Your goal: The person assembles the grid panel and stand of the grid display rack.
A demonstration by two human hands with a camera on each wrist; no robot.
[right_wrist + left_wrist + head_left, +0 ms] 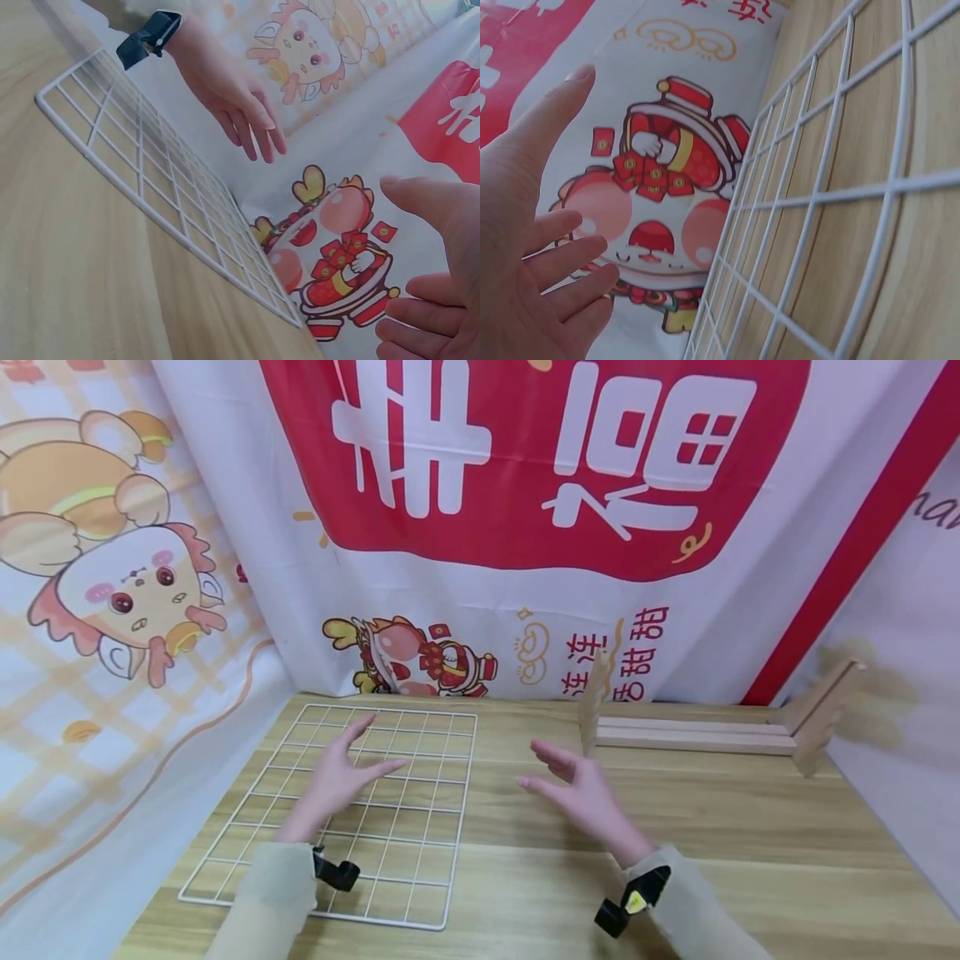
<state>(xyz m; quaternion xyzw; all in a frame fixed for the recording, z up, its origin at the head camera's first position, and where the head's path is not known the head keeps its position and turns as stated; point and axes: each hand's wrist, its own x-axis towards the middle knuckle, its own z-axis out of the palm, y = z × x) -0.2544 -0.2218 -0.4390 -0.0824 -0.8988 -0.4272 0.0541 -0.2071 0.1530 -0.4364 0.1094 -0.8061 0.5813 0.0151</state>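
Note:
A white wire grid panel [399, 808] lies flat on the left part of the wooden table. Over it hovers my left hand [340, 777], thumb and fingers spread apart with nothing between them. In the left wrist view that hand [551, 247] shows its fingers loosely bent beside the grid [817, 199]. My right hand [583, 789] hangs above the bare wood to the right of the panel, thumb apart from the fingers and holding nothing. From the right wrist view, the right hand [442, 262] faces the left hand [229, 97] across the grid [161, 184].
A pale wooden rack [697, 737] with two upright notched ends and a low crossbar stands at the back right of the table [525, 885]. Printed cloth [525, 602] hangs behind the table, and more patterned cloth [202, 752] covers the left side.

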